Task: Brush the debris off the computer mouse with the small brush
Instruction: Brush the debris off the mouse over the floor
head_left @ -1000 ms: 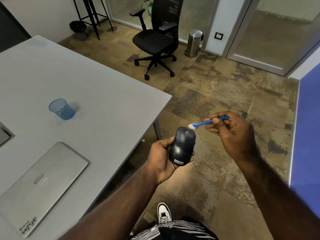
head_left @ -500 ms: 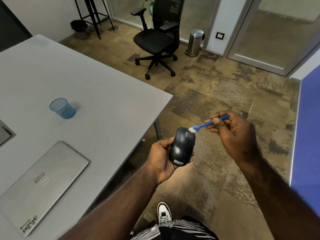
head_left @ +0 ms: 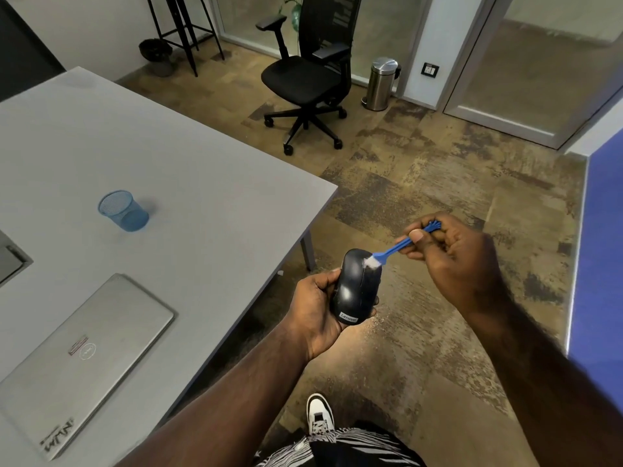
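A dark computer mouse (head_left: 354,291) with a small white label at its near end is held upright in the air off the table's corner. My left hand (head_left: 313,308) grips it from the left and below. My right hand (head_left: 451,257) pinches the far end of a small blue brush (head_left: 397,247) between thumb and fingers. The brush's white bristles rest on the top right of the mouse, near its front end. Fine pale specks lie on the floor just below the mouse.
A grey table (head_left: 202,170) fills the left, carrying a closed silver laptop (head_left: 77,362) and a blue mesh cup (head_left: 123,210). A black office chair (head_left: 306,79) and a steel bin (head_left: 381,82) stand farther back. A blue panel (head_left: 600,247) is at the right.
The brush tip has moved from just beyond the mouse's front edge down onto its top surface. The left hand and mouse have stayed almost in place.
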Tool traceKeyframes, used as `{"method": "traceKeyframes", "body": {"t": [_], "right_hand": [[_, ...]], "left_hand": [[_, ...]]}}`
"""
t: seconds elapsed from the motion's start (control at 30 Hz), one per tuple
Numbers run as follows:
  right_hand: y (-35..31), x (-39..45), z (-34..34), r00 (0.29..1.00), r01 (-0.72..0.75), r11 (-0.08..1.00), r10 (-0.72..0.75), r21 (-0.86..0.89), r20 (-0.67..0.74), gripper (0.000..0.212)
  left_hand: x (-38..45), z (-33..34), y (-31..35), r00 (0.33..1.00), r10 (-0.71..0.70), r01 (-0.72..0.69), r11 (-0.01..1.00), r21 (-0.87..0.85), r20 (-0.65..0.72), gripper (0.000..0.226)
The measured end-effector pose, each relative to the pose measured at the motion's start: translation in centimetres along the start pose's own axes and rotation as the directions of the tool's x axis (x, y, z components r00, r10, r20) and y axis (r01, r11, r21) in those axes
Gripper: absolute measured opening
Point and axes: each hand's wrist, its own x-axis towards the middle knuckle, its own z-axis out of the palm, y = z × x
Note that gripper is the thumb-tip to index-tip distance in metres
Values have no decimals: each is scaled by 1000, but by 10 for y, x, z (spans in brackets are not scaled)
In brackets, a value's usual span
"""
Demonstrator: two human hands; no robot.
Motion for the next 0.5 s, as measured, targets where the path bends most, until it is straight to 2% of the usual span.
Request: {"method": "traceKeyframes", "body": {"t": [0.07, 0.17, 0.3, 0.4, 0.5], "right_hand": [[1, 2, 0, 999, -24, 1000, 23, -6, -39, 18], [-1, 1, 0, 1000, -7, 999, 7, -50, 6, 15], [-1, 6, -3, 997, -58, 993, 53, -99, -51, 14], [-6, 6, -2, 998, -57, 995, 57, -85, -6, 15], [-6, 9, -3, 995, -96, 987, 92, -127, -42, 15]], "left_hand": [[0, 0, 0, 1000, 2, -2, 1000, -6, 0, 46], [0, -1, 1, 1000, 19, -19, 1000, 9, -5, 45], [1, 0, 0, 1000, 29, -29, 999, 24, -8, 45], [2, 0, 0, 999, 42, -41, 998, 37, -9, 44], [2, 0, 0, 999, 54, -53, 998, 43, -4, 43]]}}
